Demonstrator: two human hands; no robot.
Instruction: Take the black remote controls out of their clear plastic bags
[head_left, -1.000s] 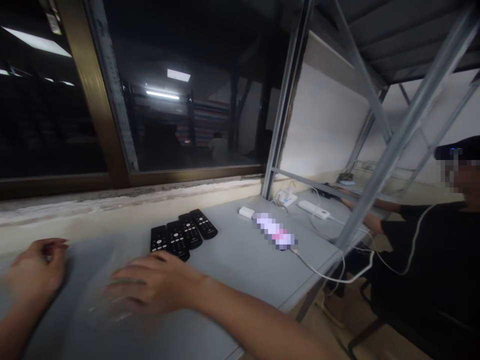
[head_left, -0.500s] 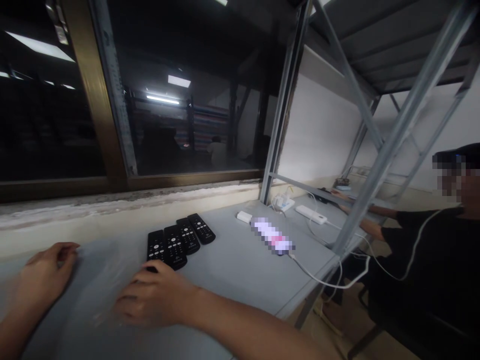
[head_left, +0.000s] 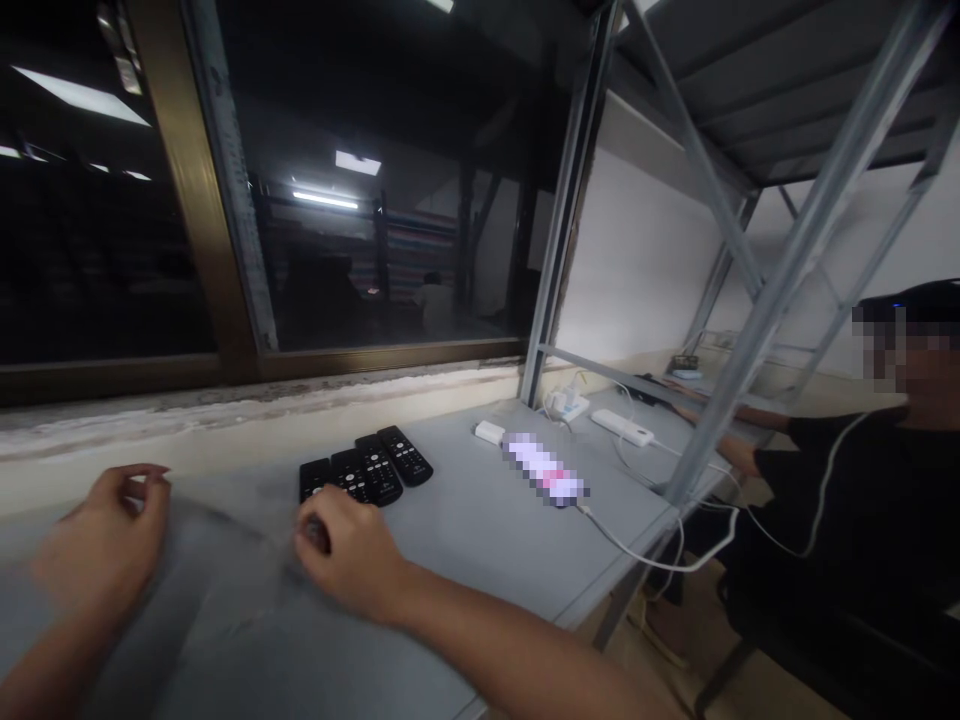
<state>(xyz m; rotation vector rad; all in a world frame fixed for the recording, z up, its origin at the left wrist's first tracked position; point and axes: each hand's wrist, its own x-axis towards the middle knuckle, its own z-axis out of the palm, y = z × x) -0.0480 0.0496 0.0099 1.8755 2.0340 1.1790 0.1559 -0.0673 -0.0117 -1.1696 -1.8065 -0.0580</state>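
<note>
Over the left part of the grey table, my left hand [head_left: 109,535] is closed, its thumb and forefinger meeting at the tips. Faint creases and a thin edge of clear plastic film [head_left: 229,575] run from it toward my right hand; whether the film is a bag I cannot tell. My right hand [head_left: 352,550] is curled, fingertips pinched toward the film, with a dark gap inside the grip. Just beyond it, several black remote controls [head_left: 405,457] lie side by side, buttons up. My right hand hides the near ends of the leftmost ones.
A lit phone [head_left: 541,470] on a white cable [head_left: 645,562] lies right of the remotes, near a white adapter [head_left: 490,432]. A power strip [head_left: 622,428] lies beyond. Metal frame posts [head_left: 709,420] rise at right, where another person [head_left: 847,520] sits. A window stands behind.
My right hand has moved up and slightly right, over the near ends of the remotes. My left hand has shifted a little up and right. The film's creases have changed.
</note>
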